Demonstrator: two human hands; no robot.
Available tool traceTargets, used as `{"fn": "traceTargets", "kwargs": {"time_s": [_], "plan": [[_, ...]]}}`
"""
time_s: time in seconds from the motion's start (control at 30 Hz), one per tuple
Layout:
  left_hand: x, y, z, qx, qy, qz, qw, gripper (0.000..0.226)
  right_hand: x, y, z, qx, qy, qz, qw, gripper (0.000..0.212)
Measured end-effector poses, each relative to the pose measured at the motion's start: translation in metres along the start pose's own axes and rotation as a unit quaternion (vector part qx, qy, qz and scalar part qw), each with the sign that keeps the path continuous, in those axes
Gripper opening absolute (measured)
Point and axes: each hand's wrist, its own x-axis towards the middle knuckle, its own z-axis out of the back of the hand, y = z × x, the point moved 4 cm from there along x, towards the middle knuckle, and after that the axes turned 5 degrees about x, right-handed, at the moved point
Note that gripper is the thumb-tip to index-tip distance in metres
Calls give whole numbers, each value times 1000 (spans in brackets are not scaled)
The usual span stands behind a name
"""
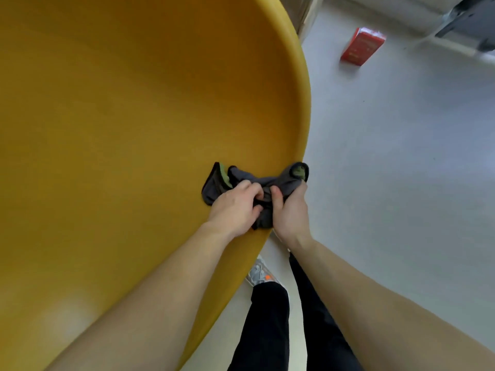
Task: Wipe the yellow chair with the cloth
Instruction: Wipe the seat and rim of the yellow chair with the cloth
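The yellow chair fills the left and middle of the head view, its curved rim running down the right side. A dark grey cloth with green patches lies bunched on the rim at the lower right of the chair. My left hand grips the cloth's left part on the chair surface. My right hand grips its right part at the rim's outer edge. Both hands touch each other over the cloth.
A red box lies on the pale grey floor at the upper right. A dark grey object sits in the top right corner. My black trouser legs and a grey shoe show below the chair's rim.
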Motion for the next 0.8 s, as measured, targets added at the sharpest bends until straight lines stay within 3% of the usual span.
{"fn": "traceTargets", "kwargs": {"time_s": [0.07,0.2,0.3,0.4,0.6,0.67,0.8], "plan": [[5,-5,9,-48,18,21,998,14,8,14,6,-29,-33,3,999,34],[40,-29,49,-238,-121,21,963,12,44,90,36,-36,-154,104,982,33],[37,-29,38,-267,-171,13,948,10,46,97,27,-35,-164,142,976,33],[0,-3,-12,-189,-146,0,971,14,16,30,-4,-33,-169,75,982,39],[-100,77,-97,-68,-5,68,995,14,-91,-93,-81,-45,4,-174,984,48],[-107,75,-100,-91,-22,86,992,14,-82,-94,-76,-61,14,-178,982,47],[-73,30,-77,-233,-141,87,958,13,-27,-47,-28,-40,-73,-63,995,36]]}}
